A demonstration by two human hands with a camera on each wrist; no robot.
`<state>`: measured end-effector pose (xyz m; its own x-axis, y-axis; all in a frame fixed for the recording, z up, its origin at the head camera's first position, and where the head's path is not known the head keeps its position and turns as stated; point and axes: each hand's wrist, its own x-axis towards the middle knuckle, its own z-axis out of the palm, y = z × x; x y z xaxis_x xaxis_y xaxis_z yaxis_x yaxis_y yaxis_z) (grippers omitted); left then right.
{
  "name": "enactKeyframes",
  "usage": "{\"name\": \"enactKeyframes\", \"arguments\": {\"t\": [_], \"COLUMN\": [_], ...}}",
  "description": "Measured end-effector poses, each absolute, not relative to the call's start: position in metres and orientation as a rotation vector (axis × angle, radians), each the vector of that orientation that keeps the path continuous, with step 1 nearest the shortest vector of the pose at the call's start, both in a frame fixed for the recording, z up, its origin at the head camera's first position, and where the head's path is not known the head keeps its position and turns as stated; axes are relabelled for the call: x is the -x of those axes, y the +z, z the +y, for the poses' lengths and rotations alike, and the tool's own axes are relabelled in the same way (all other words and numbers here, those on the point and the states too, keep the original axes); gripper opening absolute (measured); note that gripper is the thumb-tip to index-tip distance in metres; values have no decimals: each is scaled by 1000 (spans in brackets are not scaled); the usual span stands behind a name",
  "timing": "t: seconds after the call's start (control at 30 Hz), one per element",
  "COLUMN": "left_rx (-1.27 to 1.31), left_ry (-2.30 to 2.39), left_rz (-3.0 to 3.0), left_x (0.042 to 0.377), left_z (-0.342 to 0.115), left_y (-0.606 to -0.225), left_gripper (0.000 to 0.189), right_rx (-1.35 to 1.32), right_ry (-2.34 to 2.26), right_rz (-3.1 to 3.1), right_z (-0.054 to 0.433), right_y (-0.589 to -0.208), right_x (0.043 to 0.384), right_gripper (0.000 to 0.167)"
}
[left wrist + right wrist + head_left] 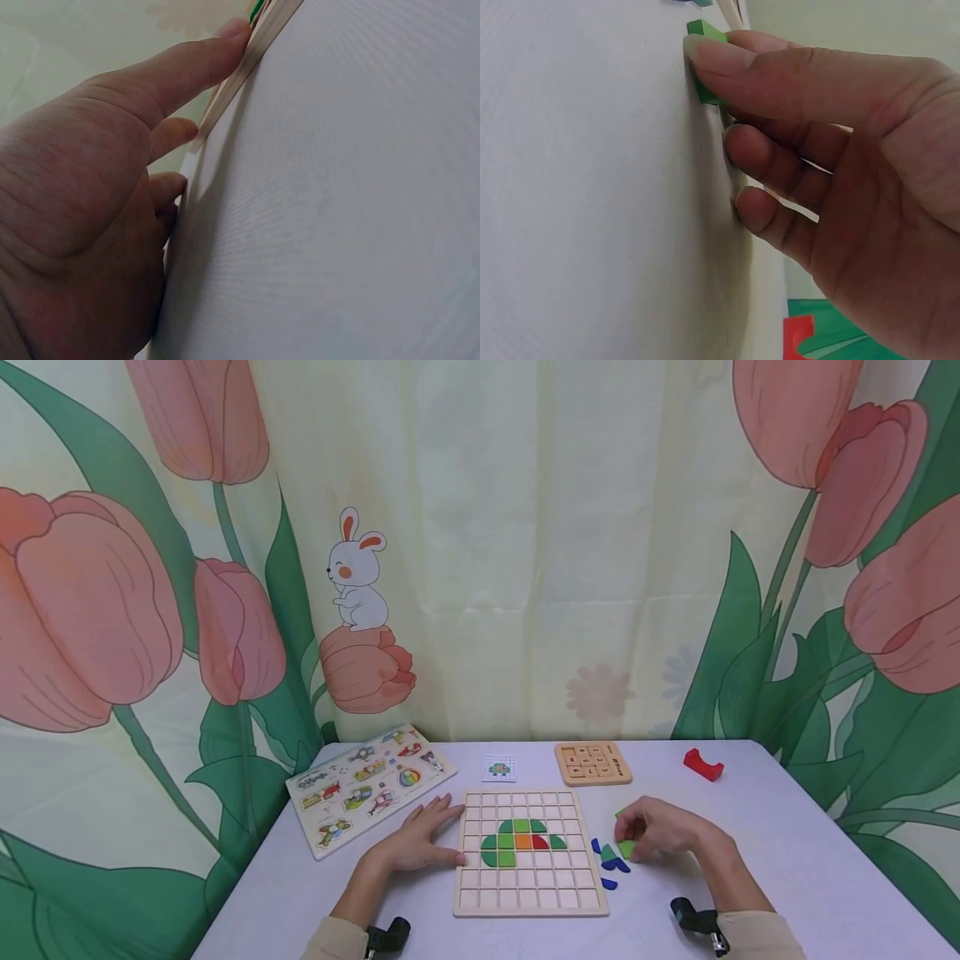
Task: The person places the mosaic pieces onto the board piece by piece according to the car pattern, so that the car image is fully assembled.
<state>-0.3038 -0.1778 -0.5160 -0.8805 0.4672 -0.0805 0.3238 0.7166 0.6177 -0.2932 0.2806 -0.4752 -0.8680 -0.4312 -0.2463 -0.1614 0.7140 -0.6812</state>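
Observation:
A wooden grid board (531, 901) lies at the middle of the table. Green square and rounded pieces, an orange square (523, 842) and a red rounded piece (539, 842) sit in its cells. My left hand (418, 842) rests along the board's left edge, thumb and fingertips touching the frame. To the right of the board, my right hand (663, 828) pinches a green square block (707, 94) between thumb and fingers, low over the tabletop. Beside that hand lie several blue pieces (609, 884) and a darker green piece (607, 853). Another light green piece (619, 812) peeks out behind the fingers.
Behind the grid board stand a small pattern card (498, 768) and a wooden number puzzle (592, 763). A picture puzzle board (371, 785) lies angled at the back left. Towards the back right is a red curved piece (703, 766). A tulip-print curtain (480, 568) hangs behind the table.

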Motion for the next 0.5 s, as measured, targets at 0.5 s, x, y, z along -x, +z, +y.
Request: {"name": "enactKeyframes", "arguments": {"t": [0.5], "left_rx": [-650], "left_ry": [902], "left_rz": [2688], "left_x": [302], "left_z": [-178], "left_y": [-515], "left_gripper": [95], "right_rx": [486], "right_ry": [-1038], "right_rz": [2584], "right_z": [275], "right_y": [-479], "right_x": [295], "right_gripper": [19]}}
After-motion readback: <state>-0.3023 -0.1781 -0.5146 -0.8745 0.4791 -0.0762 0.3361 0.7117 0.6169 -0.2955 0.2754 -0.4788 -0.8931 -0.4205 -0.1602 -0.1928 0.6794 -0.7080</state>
